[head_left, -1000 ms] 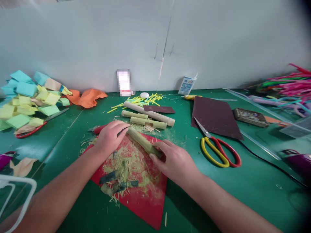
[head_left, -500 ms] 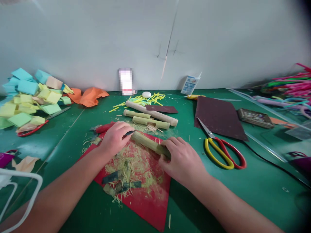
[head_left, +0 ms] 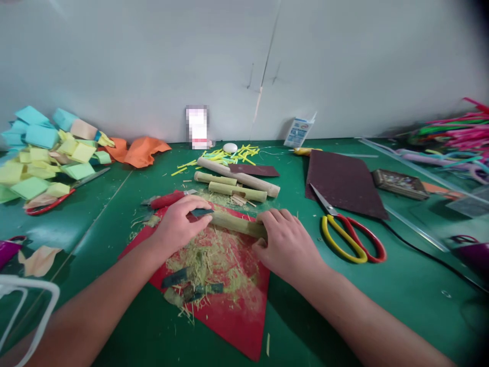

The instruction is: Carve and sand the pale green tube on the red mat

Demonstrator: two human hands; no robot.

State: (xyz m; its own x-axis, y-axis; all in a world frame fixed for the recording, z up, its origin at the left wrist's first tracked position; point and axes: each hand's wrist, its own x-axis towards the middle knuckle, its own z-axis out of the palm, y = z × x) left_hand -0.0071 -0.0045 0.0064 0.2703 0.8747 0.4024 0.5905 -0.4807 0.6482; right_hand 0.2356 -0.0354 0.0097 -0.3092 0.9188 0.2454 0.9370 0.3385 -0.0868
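A pale green bamboo stick [head_left: 237,224] lies across the far edge of a red cutting mat [head_left: 229,311] covered in shavings [head_left: 208,257]. My right hand [head_left: 288,244] is closed over the stick's right end and presses it down. My left hand [head_left: 179,227] is closed round a dark blade-like tool [head_left: 201,212] whose tip rests on the stick's left end. Dark green peel strips [head_left: 191,288] lie on the mat's near part.
Three more bamboo pieces [head_left: 237,183] lie behind the mat, with a red-handled knife [head_left: 170,200] to the left. Yellow-and-red scissors [head_left: 349,234] and dark sandpaper [head_left: 342,183] lie at right. Coloured paper pieces [head_left: 42,158] pile at far left, pipe cleaners [head_left: 454,137] at far right.
The stick has swung from slanting to nearly level across the mat. My right hand has slid up and right along it, and my left hand has shifted a little right.
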